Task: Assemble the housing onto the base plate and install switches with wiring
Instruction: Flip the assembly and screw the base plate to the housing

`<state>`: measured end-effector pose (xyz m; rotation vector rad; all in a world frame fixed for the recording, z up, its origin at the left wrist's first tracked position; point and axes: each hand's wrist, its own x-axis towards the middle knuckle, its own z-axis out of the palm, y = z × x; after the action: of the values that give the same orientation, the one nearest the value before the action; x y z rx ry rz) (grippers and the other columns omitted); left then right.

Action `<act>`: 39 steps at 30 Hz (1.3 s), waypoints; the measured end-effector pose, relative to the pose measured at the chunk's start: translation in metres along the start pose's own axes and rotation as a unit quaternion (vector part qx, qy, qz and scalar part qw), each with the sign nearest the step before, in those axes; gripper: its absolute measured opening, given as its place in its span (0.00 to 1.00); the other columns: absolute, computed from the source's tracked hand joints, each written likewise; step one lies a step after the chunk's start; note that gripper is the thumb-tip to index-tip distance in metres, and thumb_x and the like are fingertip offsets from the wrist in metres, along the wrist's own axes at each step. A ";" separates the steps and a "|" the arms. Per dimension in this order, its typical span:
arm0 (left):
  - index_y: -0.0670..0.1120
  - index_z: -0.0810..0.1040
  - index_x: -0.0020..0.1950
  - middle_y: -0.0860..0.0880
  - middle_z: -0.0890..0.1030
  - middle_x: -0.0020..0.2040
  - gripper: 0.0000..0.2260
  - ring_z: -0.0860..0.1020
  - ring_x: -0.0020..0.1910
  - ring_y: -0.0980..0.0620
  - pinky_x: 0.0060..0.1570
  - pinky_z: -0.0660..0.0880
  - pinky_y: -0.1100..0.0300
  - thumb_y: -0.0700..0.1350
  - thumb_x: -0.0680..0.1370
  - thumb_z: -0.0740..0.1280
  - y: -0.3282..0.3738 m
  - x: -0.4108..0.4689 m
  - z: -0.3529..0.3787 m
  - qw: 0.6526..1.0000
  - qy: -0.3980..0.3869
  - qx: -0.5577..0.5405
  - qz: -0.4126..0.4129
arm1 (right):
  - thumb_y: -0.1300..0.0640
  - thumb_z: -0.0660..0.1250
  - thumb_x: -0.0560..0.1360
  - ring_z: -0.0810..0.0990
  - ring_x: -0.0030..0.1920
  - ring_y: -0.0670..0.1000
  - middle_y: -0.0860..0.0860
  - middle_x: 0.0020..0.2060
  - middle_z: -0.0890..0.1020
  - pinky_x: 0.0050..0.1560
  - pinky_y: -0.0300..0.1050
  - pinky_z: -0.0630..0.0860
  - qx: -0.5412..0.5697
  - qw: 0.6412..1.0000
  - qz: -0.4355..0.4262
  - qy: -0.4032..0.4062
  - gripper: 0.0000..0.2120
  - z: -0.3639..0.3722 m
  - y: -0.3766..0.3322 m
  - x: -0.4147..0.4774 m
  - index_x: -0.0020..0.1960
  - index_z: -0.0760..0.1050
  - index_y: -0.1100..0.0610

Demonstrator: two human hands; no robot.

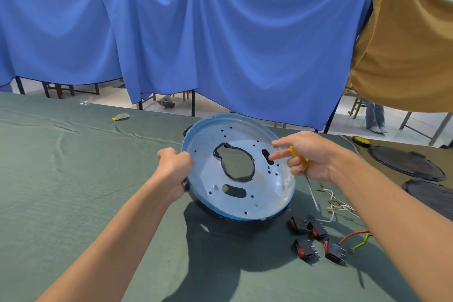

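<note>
A round metal plate [259, 193] with a blue film, a large centre cut-out and several small holes stands tilted on a dark housing [235, 222] beneath it. My left hand [175, 169] grips the plate's left rim. My right hand [310, 154] hovers at the plate's right edge, its lower fingers curled round a yellow-handled screwdriver [302, 167] whose shaft points down, index and thumb stretched toward the plate. Several black and red rocker switches [317, 240] lie on the cloth to the lower right. White wires [335, 205] and a red and green wire [356, 236] lie beside them.
The green table cloth [73, 179] covers the table. Two dark round covers [407, 163] [431, 195] lie at the right edge. A small yellow and grey object [120, 117] sits far left. Blue and tan curtains [220, 32] hang behind the table.
</note>
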<state>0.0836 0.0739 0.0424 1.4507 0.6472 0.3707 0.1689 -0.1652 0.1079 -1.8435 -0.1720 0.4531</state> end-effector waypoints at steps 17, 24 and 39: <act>0.44 0.61 0.45 0.37 0.67 0.49 0.22 0.65 0.44 0.41 0.45 0.66 0.50 0.21 0.60 0.55 0.036 -0.047 0.035 0.791 0.148 0.213 0.554 | 0.60 0.62 0.79 0.58 0.22 0.45 0.64 0.51 0.80 0.20 0.35 0.57 0.042 0.999 -0.007 0.032 0.07 -0.035 0.015 -0.024 0.55 0.73 0.62; 0.33 0.72 0.41 0.24 0.71 0.54 0.15 0.68 0.55 0.27 0.55 0.67 0.25 0.20 0.63 0.54 0.002 -0.041 0.053 0.661 0.130 0.388 0.629 | 0.60 0.65 0.78 0.58 0.22 0.45 0.64 0.52 0.80 0.20 0.36 0.58 0.050 0.998 0.008 0.048 0.06 -0.056 0.036 -0.027 0.54 0.72 0.61; 0.41 0.65 0.47 0.37 0.68 0.58 0.06 0.70 0.55 0.34 0.55 0.73 0.39 0.34 0.74 0.61 -0.064 -0.004 0.032 0.472 -0.005 0.397 0.787 | 0.45 0.62 0.80 0.59 0.20 0.44 0.67 0.52 0.80 0.18 0.34 0.58 0.076 0.993 0.085 0.040 0.22 -0.046 0.072 -0.015 0.56 0.70 0.66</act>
<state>0.0903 0.0392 -0.0199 2.6381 -1.0176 1.6346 0.1659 -0.2338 0.0553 -1.7288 0.0739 0.4963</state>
